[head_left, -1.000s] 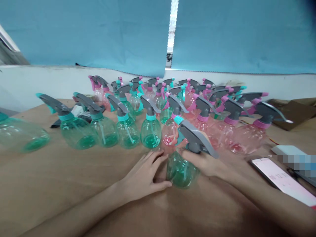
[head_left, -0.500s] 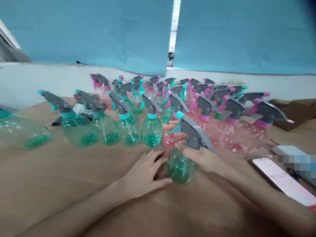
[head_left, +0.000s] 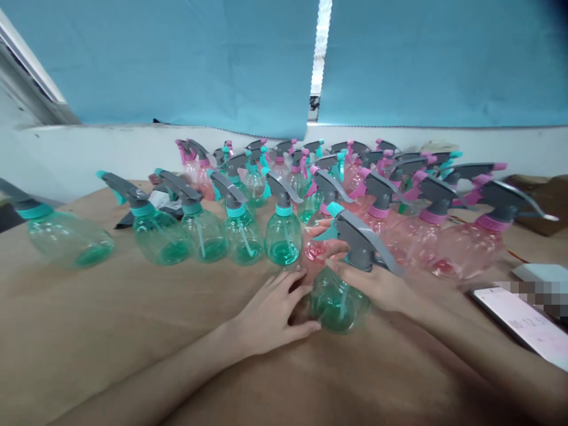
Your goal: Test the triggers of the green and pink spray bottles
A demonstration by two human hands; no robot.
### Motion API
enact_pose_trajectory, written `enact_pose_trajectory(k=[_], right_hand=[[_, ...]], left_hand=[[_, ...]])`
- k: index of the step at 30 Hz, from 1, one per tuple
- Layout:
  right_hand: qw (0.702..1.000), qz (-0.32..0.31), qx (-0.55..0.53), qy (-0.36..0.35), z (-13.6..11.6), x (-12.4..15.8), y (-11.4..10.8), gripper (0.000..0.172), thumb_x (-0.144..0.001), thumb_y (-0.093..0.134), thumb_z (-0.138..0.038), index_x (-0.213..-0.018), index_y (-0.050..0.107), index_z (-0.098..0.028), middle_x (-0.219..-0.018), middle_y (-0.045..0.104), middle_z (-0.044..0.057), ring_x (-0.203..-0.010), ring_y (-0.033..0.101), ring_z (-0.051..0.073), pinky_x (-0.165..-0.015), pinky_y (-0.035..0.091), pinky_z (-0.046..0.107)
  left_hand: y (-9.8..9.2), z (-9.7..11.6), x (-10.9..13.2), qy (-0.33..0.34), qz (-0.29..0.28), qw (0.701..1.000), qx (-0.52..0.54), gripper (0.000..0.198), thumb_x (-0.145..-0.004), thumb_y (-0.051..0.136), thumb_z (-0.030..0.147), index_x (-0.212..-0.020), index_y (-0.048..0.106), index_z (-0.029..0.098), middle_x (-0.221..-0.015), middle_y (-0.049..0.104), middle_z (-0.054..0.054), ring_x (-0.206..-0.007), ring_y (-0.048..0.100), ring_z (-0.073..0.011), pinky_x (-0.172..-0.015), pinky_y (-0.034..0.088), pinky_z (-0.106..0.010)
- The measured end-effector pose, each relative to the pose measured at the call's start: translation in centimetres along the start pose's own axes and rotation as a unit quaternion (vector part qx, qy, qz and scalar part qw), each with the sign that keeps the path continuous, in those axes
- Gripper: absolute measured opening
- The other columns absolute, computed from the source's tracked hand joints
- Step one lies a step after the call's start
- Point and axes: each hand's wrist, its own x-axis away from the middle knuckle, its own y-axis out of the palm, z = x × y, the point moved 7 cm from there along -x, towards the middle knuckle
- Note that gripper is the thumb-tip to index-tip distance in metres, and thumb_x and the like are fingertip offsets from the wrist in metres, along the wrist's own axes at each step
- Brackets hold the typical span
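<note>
A clear green spray bottle (head_left: 339,305) with a grey trigger head and turquoise nozzle stands upright on the near part of the table. My right hand (head_left: 377,284) is closed around its neck below the head, the fingers passing behind the trigger. On the bottle's left, my left hand (head_left: 273,316) lies low with its fingers stretched out. Its thumb and index tips reach the bottle's side; whether they press on it I cannot tell. Just beyond is another green spray bottle (head_left: 284,239), in a row with several more. Pink spray bottles (head_left: 410,236) line up to the right.
Many more pink and green spray bottles crowd the back of the wooden table (head_left: 146,319). A phone (head_left: 523,319) showing a timer lies at the right, beside a white box (head_left: 544,275). Black packaging (head_left: 166,204) sits behind the left bottles. A blue curtain (head_left: 190,65) hangs behind.
The whole view has shifted, so everything appears a little farther right and more of the leftmost bottle shows. Both hands keep the same hold and place around the bottle.
</note>
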Motion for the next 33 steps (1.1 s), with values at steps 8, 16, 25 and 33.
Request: enact_pose_trajectory(k=[8, 16, 25, 33], right_hand=[[1.000, -0.020, -0.008, 0.013, 0.5, 0.1, 0.3, 0.012, -0.077, 0.050, -0.021, -0.080, 0.060, -0.025, -0.075, 0.063, -0.001, -0.066, 0.061, 0.017, -0.059, 0.052, 0.029], [0.999, -0.023, -0.019, 0.027, 0.5, 0.2, 0.3, 0.012, -0.076, 0.048, -0.018, -0.074, 0.058, -0.024, -0.070, 0.061, -0.001, -0.061, 0.059, 0.015, -0.058, 0.051, 0.029], [0.998, -0.042, -0.009, 0.053, 1.2, 0.5, 0.4, 0.018, -0.080, 0.048, -0.019, -0.088, 0.062, -0.025, -0.072, 0.061, 0.000, -0.065, 0.059, 0.017, -0.063, 0.053, 0.032], [0.999, -0.037, -0.016, 0.026, 0.7, 0.2, 0.4, 0.013, -0.077, 0.049, -0.018, -0.073, 0.059, -0.025, -0.078, 0.061, 0.001, -0.074, 0.059, 0.018, -0.068, 0.052, 0.033]], left_hand=[[-0.2, 0.1, 0.3, 0.005, -0.007, 1.000, -0.006, 0.060, -0.088, 0.057, 0.051, -0.135, 0.048, 0.014, -0.142, 0.041, -0.017, -0.133, 0.035, -0.0309, -0.107, 0.031, -0.046], [-0.4, -0.2, 0.9, 0.016, 0.006, 1.000, -0.008, 0.056, -0.089, 0.056, 0.046, -0.136, 0.045, 0.018, -0.141, 0.043, -0.013, -0.131, 0.037, -0.0303, -0.104, 0.035, -0.047], [-0.2, -0.3, 1.0, 0.009, -0.002, 1.000, -0.007, 0.056, -0.090, 0.055, 0.047, -0.137, 0.045, 0.018, -0.144, 0.040, -0.013, -0.132, 0.036, -0.0307, -0.106, 0.032, -0.047], [-0.3, -0.3, 0.9, -0.007, 0.008, 1.000, 0.001, 0.056, -0.088, 0.058, 0.044, -0.136, 0.046, 0.019, -0.144, 0.039, -0.014, -0.133, 0.034, -0.0298, -0.106, 0.032, -0.046]])
